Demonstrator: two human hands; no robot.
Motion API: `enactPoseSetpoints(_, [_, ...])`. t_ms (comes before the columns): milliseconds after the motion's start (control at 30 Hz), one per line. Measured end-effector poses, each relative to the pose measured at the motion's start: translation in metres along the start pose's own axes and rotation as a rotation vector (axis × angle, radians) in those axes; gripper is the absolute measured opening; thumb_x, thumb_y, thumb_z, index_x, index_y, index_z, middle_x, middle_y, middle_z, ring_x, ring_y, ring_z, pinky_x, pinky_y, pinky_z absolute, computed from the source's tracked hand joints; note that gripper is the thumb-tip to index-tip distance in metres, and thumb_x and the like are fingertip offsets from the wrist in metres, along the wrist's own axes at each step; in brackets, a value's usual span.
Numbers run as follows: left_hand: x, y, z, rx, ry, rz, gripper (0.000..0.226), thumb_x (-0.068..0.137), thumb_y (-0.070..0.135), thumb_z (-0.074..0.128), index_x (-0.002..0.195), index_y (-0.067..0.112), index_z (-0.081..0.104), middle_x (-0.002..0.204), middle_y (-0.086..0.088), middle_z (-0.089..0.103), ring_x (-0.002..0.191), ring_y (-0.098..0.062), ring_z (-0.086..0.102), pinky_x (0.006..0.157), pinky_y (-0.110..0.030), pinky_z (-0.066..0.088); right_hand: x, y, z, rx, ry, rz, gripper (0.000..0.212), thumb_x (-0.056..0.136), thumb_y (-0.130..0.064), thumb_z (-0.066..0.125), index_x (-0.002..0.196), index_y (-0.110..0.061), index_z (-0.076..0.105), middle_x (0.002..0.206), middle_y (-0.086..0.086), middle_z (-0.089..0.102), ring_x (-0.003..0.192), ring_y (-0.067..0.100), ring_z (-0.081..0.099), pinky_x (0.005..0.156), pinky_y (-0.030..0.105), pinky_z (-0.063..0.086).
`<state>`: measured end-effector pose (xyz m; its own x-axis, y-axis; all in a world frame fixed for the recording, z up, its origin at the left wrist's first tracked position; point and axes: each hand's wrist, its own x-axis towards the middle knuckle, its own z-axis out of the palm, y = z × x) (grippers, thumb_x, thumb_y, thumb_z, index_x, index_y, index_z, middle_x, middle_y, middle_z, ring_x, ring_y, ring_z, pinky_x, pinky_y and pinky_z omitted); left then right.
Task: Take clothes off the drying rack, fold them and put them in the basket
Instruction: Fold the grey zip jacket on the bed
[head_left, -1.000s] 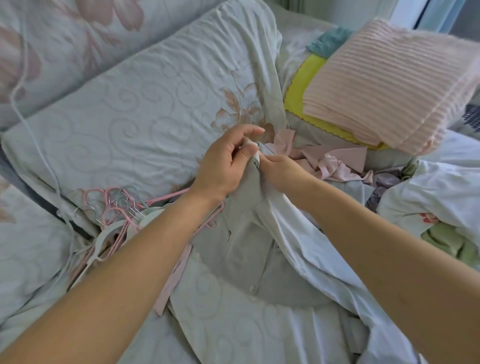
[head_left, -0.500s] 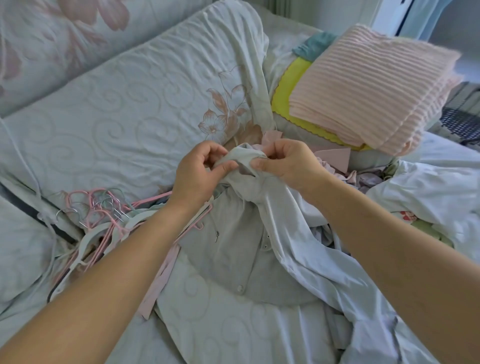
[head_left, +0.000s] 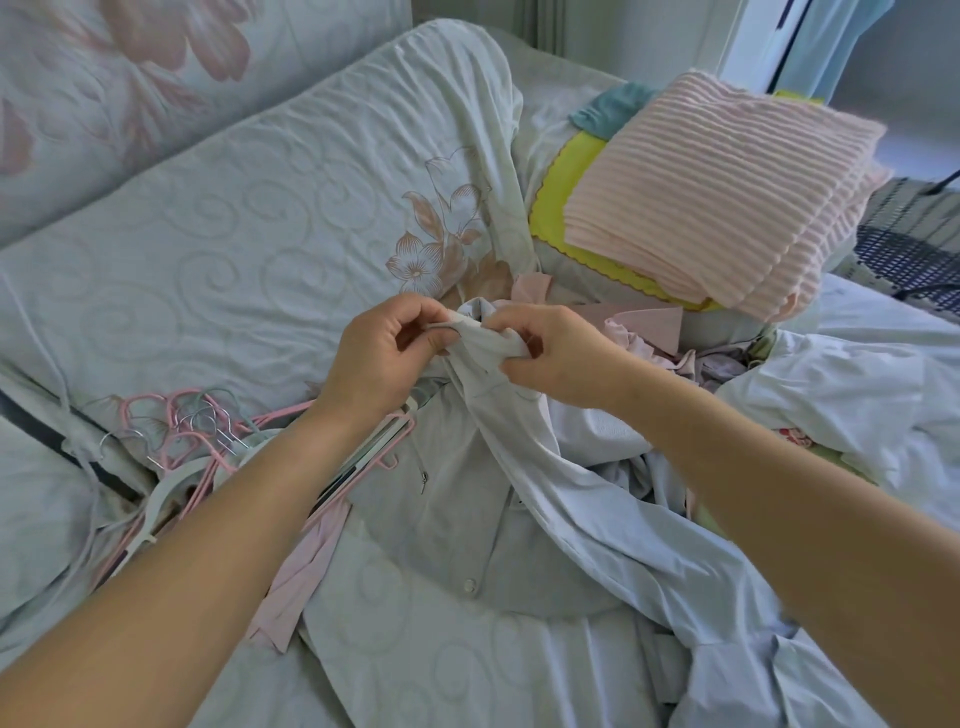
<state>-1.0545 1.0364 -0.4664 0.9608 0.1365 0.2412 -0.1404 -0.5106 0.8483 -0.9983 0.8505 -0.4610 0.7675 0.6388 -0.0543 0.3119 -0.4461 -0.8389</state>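
Gripping pale garment (head_left: 566, 514), left hand (head_left: 376, 361), right hand (head_left: 558, 356)

Left of the left hand (head_left: 379, 358) the quilted bedspread (head_left: 218, 260) lies flat and bare, room enough to pass; below it a tangle of hangers (head_left: 176, 441) blocks the way; right of the right hand (head_left: 550, 353) a folded pink blanket (head_left: 727, 197) stands high behind a heap of loose clothes (head_left: 857, 405); the pale garment (head_left: 597, 519) both hands grip drapes across a grey shirt (head_left: 457, 519) to the near right.

a bed (head_left: 208, 270) fills the frame; hangers (head_left: 171, 447) lower left, folded pink blanket (head_left: 727, 208) upper right, loose clothes (head_left: 519, 519) centre
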Motion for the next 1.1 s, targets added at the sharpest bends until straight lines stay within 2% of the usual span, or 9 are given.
enactPoseSetpoints(67, [0.000,0.001,-0.001,-0.005,0.001,-0.012,0.027,0.081,0.006,0.072,0.077,0.031,0.063,0.078,0.012,0.065,0.074,-0.005,0.059,0.075,-0.027,0.052,0.001,0.002,-0.002,-0.058,0.031,0.014,0.010,0.080,-0.010,0.069,0.088,-0.009,0.064,0.065,-0.012,0.046,0.060,0.008,0.043,0.067,0.028,0.038])
enactPoseSetpoints(200, [-0.005,0.004,-0.002,0.114,-0.065,0.008,0.025,0.075,0.015,0.079,0.076,0.031,0.060,0.078,0.012,0.059,0.069,0.002,0.052,0.067,-0.012,0.043,-0.003,0.002,-0.012,-0.286,0.047,0.040,0.030,0.086,-0.047,0.063,0.080,-0.019,0.059,0.064,-0.011,0.048,0.065,0.008,0.045,0.075,0.031,0.032])
enactPoseSetpoints(300, [-0.005,0.007,0.002,0.190,-0.033,0.039,0.027,0.078,0.021,0.077,0.073,0.034,0.053,0.078,0.011,0.051,0.069,0.001,0.048,0.068,-0.017,0.042,-0.002,0.001,-0.015,-0.379,0.163,-0.048,0.016,0.091,-0.033,0.061,0.085,-0.018,0.062,0.065,-0.015,0.048,0.072,0.014,0.046,0.089,0.035,0.033])
enactPoseSetpoints(433, [-0.005,0.017,0.011,0.165,0.076,-0.031,0.028,0.077,0.026,0.078,0.070,0.029,0.051,0.078,0.010,0.048,0.069,-0.011,0.050,0.068,-0.043,0.053,0.003,-0.006,-0.015,-0.385,0.316,-0.129,0.012,0.082,-0.026,0.069,0.082,-0.024,0.057,0.069,-0.018,0.043,0.072,0.012,0.046,0.081,0.029,0.027])
enactPoseSetpoints(667, [0.007,0.032,0.016,0.067,0.081,-0.059,0.020,0.080,0.031,0.074,0.066,0.030,0.060,0.058,0.013,0.051,0.053,0.002,0.045,0.054,-0.013,0.033,0.006,-0.024,-0.013,-0.315,0.323,-0.064,0.027,0.085,-0.025,0.063,0.109,-0.015,0.054,0.072,-0.011,0.053,0.076,0.022,0.052,0.074,0.034,0.037])
enactPoseSetpoints(767, [0.010,0.040,0.016,-0.066,0.154,-0.042,0.019,0.083,0.019,0.071,0.070,0.030,0.062,0.055,0.017,0.055,0.053,0.005,0.047,0.056,-0.015,0.039,0.009,-0.020,-0.017,-0.427,0.209,0.159,0.004,0.086,-0.025,0.063,0.082,-0.026,0.066,0.079,-0.003,0.065,0.076,0.022,0.062,0.068,0.034,0.047])
enactPoseSetpoints(833, [0.011,0.044,0.014,-0.122,0.209,-0.005,0.015,0.082,0.022,0.068,0.070,0.027,0.061,0.062,0.013,0.054,0.058,0.001,0.046,0.058,-0.017,0.041,0.009,-0.014,-0.019,-0.256,0.232,0.213,0.020,0.085,-0.021,0.064,0.066,-0.026,0.064,0.062,-0.009,0.059,0.059,0.013,0.057,0.057,0.027,0.045])
enactPoseSetpoints(933, [0.010,0.048,0.013,-0.214,0.220,0.004,0.020,0.087,0.018,0.064,0.068,0.019,0.058,0.063,0.004,0.051,0.057,-0.003,0.045,0.055,-0.016,0.041,0.012,-0.017,-0.016,0.033,0.230,0.161,0.013,0.091,-0.027,0.062,0.085,-0.019,0.070,0.062,-0.010,0.059,0.052,0.007,0.055,0.055,0.019,0.046])
enactPoseSetpoints(1100, [0.005,0.046,0.013,-0.324,0.132,0.028,0.023,0.085,0.015,0.063,0.071,0.032,0.069,0.065,0.014,0.060,0.067,-0.007,0.055,0.066,-0.021,0.048,0.013,-0.021,-0.012,0.119,0.039,0.217,0.041,0.099,-0.031,0.050,0.095,0.006,0.066,0.072,0.010,0.056,0.061,0.013,0.049,0.057,0.013,0.041])
